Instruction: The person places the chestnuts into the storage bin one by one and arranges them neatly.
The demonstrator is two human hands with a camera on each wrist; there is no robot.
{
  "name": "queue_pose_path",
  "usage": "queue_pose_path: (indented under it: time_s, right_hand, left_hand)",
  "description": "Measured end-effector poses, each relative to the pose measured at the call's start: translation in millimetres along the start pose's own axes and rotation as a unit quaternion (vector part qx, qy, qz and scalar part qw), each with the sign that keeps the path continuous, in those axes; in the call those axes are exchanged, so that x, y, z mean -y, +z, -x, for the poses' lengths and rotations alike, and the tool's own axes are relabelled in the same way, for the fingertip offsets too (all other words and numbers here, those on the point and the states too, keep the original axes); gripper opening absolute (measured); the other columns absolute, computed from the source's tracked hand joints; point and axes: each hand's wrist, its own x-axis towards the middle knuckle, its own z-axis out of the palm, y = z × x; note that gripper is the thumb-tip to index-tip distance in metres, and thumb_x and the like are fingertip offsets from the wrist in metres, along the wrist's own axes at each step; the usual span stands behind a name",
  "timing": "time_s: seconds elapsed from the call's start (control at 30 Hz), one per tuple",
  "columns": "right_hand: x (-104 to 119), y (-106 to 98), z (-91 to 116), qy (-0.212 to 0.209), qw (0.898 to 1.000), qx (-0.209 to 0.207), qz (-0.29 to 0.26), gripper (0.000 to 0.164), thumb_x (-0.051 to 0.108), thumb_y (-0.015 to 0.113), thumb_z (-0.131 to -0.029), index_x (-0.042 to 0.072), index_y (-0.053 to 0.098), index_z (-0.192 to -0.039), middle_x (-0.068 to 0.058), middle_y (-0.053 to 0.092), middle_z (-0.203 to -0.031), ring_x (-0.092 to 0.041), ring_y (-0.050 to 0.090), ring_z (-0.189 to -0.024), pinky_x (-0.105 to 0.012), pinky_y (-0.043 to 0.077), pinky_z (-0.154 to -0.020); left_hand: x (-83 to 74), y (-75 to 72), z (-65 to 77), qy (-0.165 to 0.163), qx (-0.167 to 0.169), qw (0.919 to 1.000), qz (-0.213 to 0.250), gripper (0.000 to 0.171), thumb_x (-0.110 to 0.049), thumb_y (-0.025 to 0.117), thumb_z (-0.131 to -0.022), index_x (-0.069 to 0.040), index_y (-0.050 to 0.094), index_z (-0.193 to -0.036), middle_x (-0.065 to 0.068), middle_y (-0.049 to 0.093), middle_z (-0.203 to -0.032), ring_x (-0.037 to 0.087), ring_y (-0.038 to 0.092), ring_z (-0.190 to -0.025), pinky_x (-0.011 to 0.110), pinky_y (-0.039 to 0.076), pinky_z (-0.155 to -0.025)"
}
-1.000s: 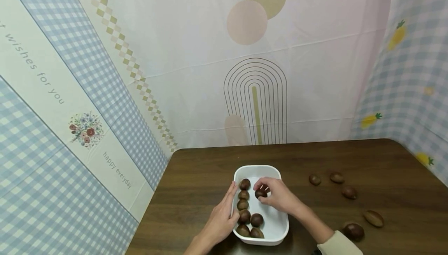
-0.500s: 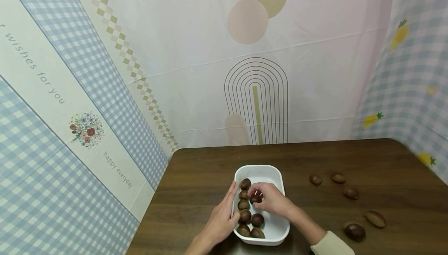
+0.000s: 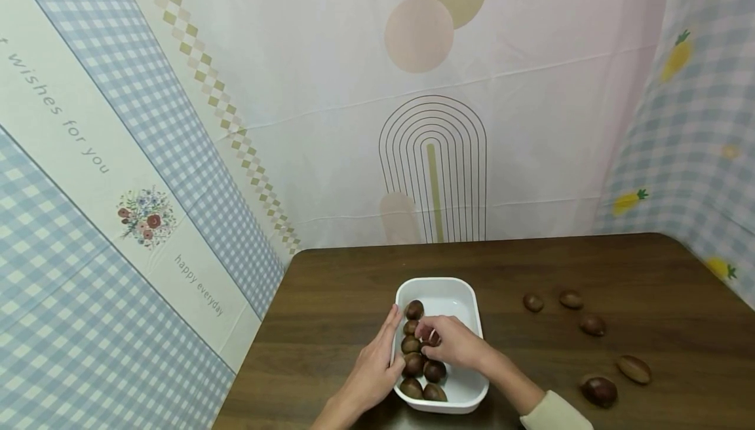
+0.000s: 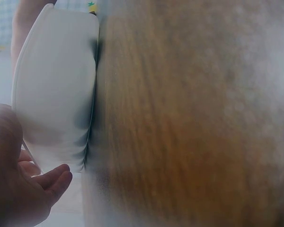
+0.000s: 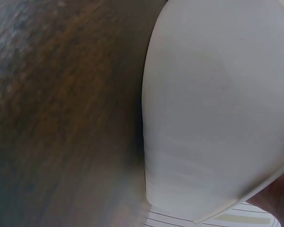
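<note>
A white rectangular dish [image 3: 466, 390] stands on the brown table, with several glossy brown chestnuts lined along its left side and a second column begun beside them at the near end. My left hand [image 3: 373, 363] grips the dish's left wall, its fingers along the outside and the thumb at the rim; the left wrist view shows this hand [image 4: 19, 184] against the outer wall. Inside the dish, my right hand [image 3: 457, 343] pinches a dark chestnut [image 3: 434, 338], partly hidden by the fingers, close beside the left row. From the right wrist, mostly the dish's outer wall [image 5: 213, 109] shows.
Right of the dish, several loose chestnuts lie scattered on the table [image 3: 519, 266], among them a dark one [image 3: 599, 392] near the front and a longer, lighter one [image 3: 634, 370]. A patterned cloth [image 3: 330, 122] hangs behind the table.
My right hand has carried its chestnut left and slightly toward the near end of the dish, up to the left row. My left hand has stayed on the dish wall.
</note>
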Motion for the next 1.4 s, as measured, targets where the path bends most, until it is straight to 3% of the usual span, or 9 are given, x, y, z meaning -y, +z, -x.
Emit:
queue_pose_path:
  time_s: [0.33,0.67,1.03,1.27,1.4]
  right_hand:
    - [2.8,0.1,1.1,0.016,1.0,-0.006,0.001,0.013,0.002,0.076,-0.089,0.005,0.072,-0.1,0.004,0.07,-0.088,-0.008,0.064,-0.077,-0.028,0.054,-0.07]
    - [10.5,-16.7,4.1,-0.003,0.999,-0.051,-0.001,0.016,-0.001,0.07,-0.09,0.0,0.072,-0.106,-0.011,0.074,-0.099,-0.015,0.068,-0.083,-0.034,0.06,-0.074]
    - [-0.7,-57.9,24.4,0.023,0.985,-0.17,0.0,0.02,-0.005,0.07,-0.094,0.004,0.073,-0.112,-0.005,0.074,-0.104,-0.02,0.071,-0.091,-0.031,0.059,-0.077]
    - [-26.0,-90.6,46.6,0.065,0.975,-0.21,0.024,0.021,0.004,0.074,-0.096,0.007,0.073,-0.117,-0.005,0.075,-0.108,-0.022,0.071,-0.098,-0.04,0.059,-0.084]
    - [-41.6,-105.7,62.8,0.084,0.971,-0.219,0.043,0.022,0.007,0.074,-0.097,0.008,0.072,-0.119,-0.008,0.075,-0.11,-0.024,0.07,-0.1,-0.037,0.058,-0.083]
  left_hand:
    - [-0.5,0.1,0.0,-0.001,0.002,1.0,0.001,0.077,-0.006,0.059,-0.089,-0.001,0.037,-0.163,0.012,0.031,-0.173,0.032,0.054,-0.142,0.051,0.051,-0.106]
    - [-0.2,1.0,1.1,-0.001,-0.004,1.0,0.002,0.078,-0.006,0.061,-0.09,-0.003,0.036,-0.164,0.013,0.032,-0.172,0.032,0.053,-0.142,0.051,0.05,-0.108]
    - [-0.9,0.8,1.5,0.003,-0.004,1.0,0.005,0.078,-0.005,0.059,-0.089,-0.003,0.036,-0.164,0.012,0.031,-0.173,0.031,0.051,-0.144,0.051,0.049,-0.108]
    - [-0.8,0.2,0.7,0.005,-0.003,1.0,-0.001,0.076,-0.006,0.058,-0.09,-0.001,0.037,-0.163,0.011,0.03,-0.173,0.031,0.05,-0.145,0.052,0.05,-0.108]
    - [-0.8,0.2,0.6,0.005,-0.001,1.0,0.0,0.075,-0.006,0.057,-0.091,-0.001,0.037,-0.163,0.011,0.03,-0.173,0.031,0.049,-0.146,0.052,0.049,-0.109]
